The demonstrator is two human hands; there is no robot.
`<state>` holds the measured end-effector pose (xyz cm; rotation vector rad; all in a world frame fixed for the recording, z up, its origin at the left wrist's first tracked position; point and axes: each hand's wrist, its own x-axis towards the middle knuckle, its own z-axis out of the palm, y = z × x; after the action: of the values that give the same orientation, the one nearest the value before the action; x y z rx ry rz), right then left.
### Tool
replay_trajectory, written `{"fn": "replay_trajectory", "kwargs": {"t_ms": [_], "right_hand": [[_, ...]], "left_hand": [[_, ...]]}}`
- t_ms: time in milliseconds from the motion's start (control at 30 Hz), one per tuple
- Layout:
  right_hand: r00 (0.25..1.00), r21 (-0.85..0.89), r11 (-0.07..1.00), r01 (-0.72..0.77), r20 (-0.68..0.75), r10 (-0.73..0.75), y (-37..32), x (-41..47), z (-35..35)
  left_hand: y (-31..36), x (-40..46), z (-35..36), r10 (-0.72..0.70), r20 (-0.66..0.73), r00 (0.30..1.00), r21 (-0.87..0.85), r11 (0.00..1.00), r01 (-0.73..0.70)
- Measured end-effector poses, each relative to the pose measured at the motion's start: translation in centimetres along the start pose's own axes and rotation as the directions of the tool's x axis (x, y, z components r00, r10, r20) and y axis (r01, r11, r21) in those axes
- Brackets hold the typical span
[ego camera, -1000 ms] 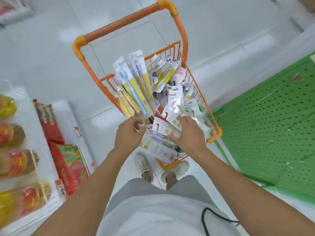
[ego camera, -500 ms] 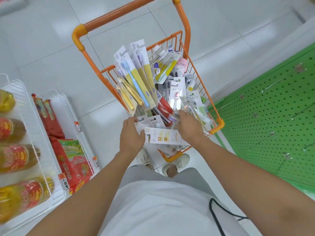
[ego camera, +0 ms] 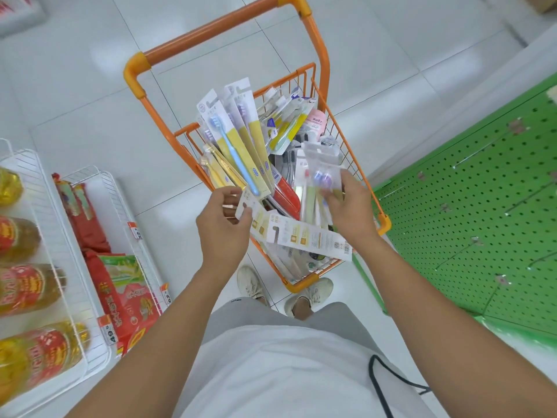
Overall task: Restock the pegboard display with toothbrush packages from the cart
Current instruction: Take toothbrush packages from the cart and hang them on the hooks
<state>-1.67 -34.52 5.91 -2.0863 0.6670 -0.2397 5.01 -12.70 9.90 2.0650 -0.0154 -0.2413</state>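
Pinched in the left hand [ego camera: 223, 227], a white-and-yellow toothbrush package [ego camera: 301, 236] lies across the orange cart [ego camera: 313, 279], print too small to read. Right hand [ego camera: 351, 211] grips a clear toothbrush pack [ego camera: 321, 170]. Green pegboard [ego camera: 470, 212] stands right.

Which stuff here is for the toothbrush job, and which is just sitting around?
For the job:
orange cart
toothbrush packages
green pegboard
left hand pinching a white card pack
right hand on a clear pack

Just sitting around:
oil bottles
red snack bags
white wire shelves
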Motion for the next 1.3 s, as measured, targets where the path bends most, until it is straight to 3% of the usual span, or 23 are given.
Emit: {"fn": "replay_trajectory", "kwargs": {"t_ms": [200, 367, 500, 567, 667, 733, 800, 900, 967, 1033, 1133, 1200, 1300], "right_hand": [[0.965, 0.439, 0.880, -0.184, -0.089, 0.246, -2.6, 1.9, -3.1], [0.950, 0.775, 0.603, -0.190, -0.011, 0.313, -3.7, 2.9, -6.2], [0.951, 0.888, 0.410, -0.208, 0.086, 0.296, -3.8, 2.7, -8.1], [0.944, 0.914, 0.330, -0.238, 0.138, 0.300, -3.7, 2.4, -8.3], [0.928, 0.906, 0.312, -0.287, 0.182, 0.326, -3.3, 1.7, -8.1], [0.926, 0.871, 0.378, -0.314, 0.193, 0.325, -2.9, 1.2, -7.9], [0.926, 0.820, 0.468, -0.328, 0.181, 0.331, -2.4, 0.7, -7.6], [0.917, 0.665, 0.664, -0.342, 0.083, 0.390, -1.2, 0.5, -6.7], [0.901, 0.568, 0.725, -0.388, 0.071, 0.427, 0.1, 0.6, -5.7], [0.861, 0.566, 0.677, -0.470, 0.125, 0.493, 1.1, 0.8, -4.7], [0.762, 0.654, 0.483, -0.583, 0.234, 0.603, 2.4, 1.0, -3.6], [0.712, 0.697, 0.366, -0.616, 0.294, 0.638, 3.0, 1.0, -3.2], [0.690, 0.717, 0.306, -0.626, 0.327, 0.646, 3.6, 1.0, -2.8]], "left_hand": [[5.6, 2.1, -0.7, 0.118, -0.055, 0.991, -0.061, 0.991, -0.122], [10.6, 4.3, -2.2, 0.191, -0.016, 0.982, -0.057, 0.980, -0.191], [14.8, 5.5, -3.2, 0.220, 0.053, 0.974, -0.067, 0.974, -0.216], [16.2, 6.3, -2.7, 0.202, 0.094, 0.975, -0.130, 0.973, -0.189], [17.3, 7.6, -0.9, 0.042, 0.241, 0.970, -0.217, 0.976, 0.012], [17.4, 8.2, 0.5, -0.036, 0.332, 0.942, -0.234, 0.965, 0.120], [17.0, 8.2, 1.7, -0.051, 0.383, 0.922, -0.208, 0.968, 0.140], [15.6, 8.0, 2.9, 0.002, 0.348, 0.937, -0.051, 0.999, 0.017], [14.4, 7.8, 3.2, 0.037, 0.316, 0.948, 0.035, 0.998, -0.050], [13.2, 7.8, 3.4, 0.051, 0.304, 0.951, 0.113, 0.990, -0.090], [11.6, 8.1, 3.6, 0.024, 0.274, 0.961, 0.219, 0.972, -0.087], [10.9, 9.0, 3.8, -0.081, 0.240, 0.967, 0.189, 0.981, 0.036], [10.3, 10.9, 3.7, -0.175, 0.242, 0.954, 0.115, 0.982, 0.151]]}}
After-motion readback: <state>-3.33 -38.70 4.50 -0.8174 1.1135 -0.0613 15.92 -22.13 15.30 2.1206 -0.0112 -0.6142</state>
